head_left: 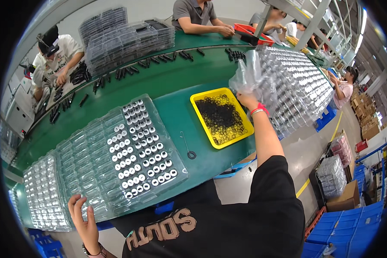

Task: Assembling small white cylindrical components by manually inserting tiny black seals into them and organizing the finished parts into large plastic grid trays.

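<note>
The left hand (pixel 85 221) is near us on the left. Its fingers are spread and hold nothing. It is just by the near edge of a clear tray (pixel 92 172), and I cannot tell if it touches. The tray looks thin and a bit bendy, so its rim seems the best place to hold. Small white and black caps (pixel 146 150) sit in its right part, and they could tip out.

Right of it, a wire hook (pixel 191 154) lies on the green table (pixel 174 109). Next is a yellow tray (pixel 235 139) with black rings (pixel 219 114), which look light and stretchy.

Farther, past the yellow tray, the right hand (pixel 248 99) seems to grasp the low end of a clear bag (pixel 248 75). Its fingertips are partly hidden. The bag looks light, soft and slippery, so a bunched fold is good to pinch.

The bag is close beside the tall tray pile (pixel 296 77) on the right and could snag there. There is more open room to its left, before the row of black sticks (pixel 135 69).
</note>
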Tool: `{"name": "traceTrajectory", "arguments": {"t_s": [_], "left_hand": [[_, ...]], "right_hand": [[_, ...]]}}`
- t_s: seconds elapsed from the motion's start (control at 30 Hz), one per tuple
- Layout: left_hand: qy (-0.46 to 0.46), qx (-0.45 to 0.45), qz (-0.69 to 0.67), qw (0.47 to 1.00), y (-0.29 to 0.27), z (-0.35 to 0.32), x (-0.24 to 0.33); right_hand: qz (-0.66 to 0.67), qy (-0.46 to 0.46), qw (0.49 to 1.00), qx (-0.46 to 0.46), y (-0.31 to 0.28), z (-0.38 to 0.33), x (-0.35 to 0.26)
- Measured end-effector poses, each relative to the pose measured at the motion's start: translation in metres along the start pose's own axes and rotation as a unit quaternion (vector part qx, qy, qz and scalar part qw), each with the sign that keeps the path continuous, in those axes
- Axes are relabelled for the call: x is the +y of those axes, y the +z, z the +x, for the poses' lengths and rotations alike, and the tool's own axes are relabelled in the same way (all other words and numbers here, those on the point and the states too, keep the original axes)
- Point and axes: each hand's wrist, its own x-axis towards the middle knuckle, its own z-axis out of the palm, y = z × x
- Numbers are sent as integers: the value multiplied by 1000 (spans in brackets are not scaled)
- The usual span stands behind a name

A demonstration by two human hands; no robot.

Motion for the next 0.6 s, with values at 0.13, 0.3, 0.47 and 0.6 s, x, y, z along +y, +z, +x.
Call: {"name": "traceTrajectory", "arguments": {"t_s": [0.13,0.3,0.47,0.6], "left_hand": [[17,-25,-15,999,6,1,2],[34,-47,-17,998,9,8,7],[53,-55,-24,997,13,9,11],[62,-61,-29,996,16,11,12]], "right_hand": [[-46,11,998,40,10,-12,13],[173,74,982,13,-4,-23,10],[525,155,836,-35,-30,-41,-8],[284,61,957,17,-30,-77,-57]]}}
